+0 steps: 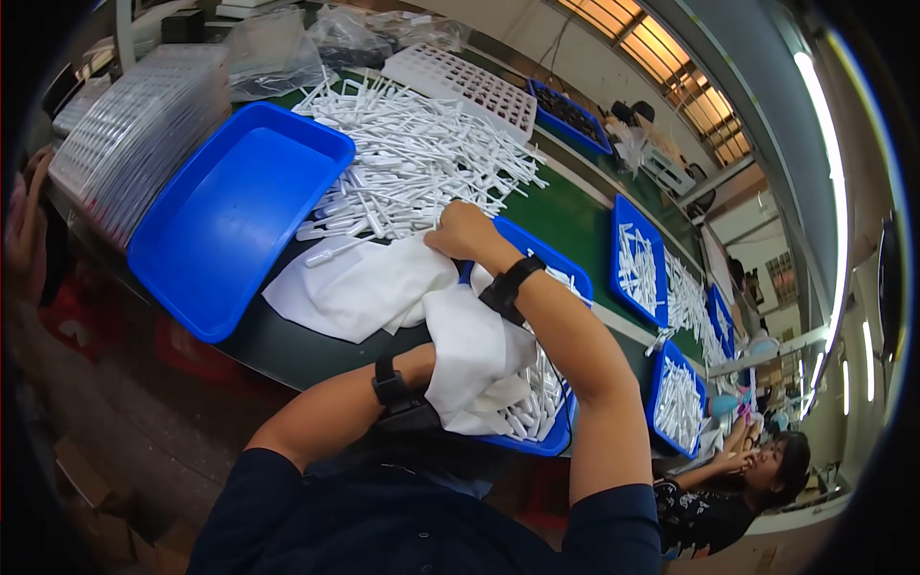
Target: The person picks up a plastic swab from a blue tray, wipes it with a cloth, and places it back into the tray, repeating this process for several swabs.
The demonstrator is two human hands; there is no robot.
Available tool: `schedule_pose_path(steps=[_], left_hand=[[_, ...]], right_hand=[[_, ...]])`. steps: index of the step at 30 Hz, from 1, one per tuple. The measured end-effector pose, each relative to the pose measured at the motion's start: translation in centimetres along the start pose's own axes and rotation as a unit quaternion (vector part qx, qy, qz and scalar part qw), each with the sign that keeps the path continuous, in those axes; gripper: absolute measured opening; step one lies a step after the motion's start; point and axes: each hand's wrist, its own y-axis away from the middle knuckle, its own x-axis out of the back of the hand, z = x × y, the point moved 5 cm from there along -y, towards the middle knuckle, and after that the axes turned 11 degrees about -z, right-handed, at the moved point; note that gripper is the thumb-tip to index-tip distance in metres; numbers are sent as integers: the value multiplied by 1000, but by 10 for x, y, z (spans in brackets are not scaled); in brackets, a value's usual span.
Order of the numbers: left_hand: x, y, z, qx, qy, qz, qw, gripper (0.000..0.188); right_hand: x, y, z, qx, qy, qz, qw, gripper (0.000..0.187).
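My right hand (462,230) is at the near edge of a large pile of slim white plastic pieces (412,144), each with a wider end like a dropper. Its fingers are curled together beside a white cloth (364,287); what they grip is hidden. Folds of white cloth (474,335) cover my left hand, so only the wrist with its black band (390,383) shows. Beneath that cloth stands a blue tray (561,436) holding many of the same pieces. One loose dropper-like piece (331,251) lies across the flat cloth.
An empty blue tray (230,220) sits at the left, beside stacked clear perforated trays (144,134). Behind the pile lies a white perforated rack (460,86). More filled blue trays (655,311) stand to the right, where another person (757,479) sits. The green table's edge runs nearby.
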Motion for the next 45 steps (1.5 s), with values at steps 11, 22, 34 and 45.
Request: schedule_pose_path(steps=[11,22,34,45], left_hand=[[7,-24,4,-71,45,24,996,39],[-17,-45,-3,-83,212,-86,970,86],[-47,-70,-12,-43,399,-56,914,109],[-55,-71,-10,-23,451,-11,892,104]], right_hand=[[37,135,59,113,-585,166,786,24],[-15,244,126,100,-628,338,694,21],[-34,252,137,123,-676,305,659,25],[-27,253,96,170,-712,218,645,21]])
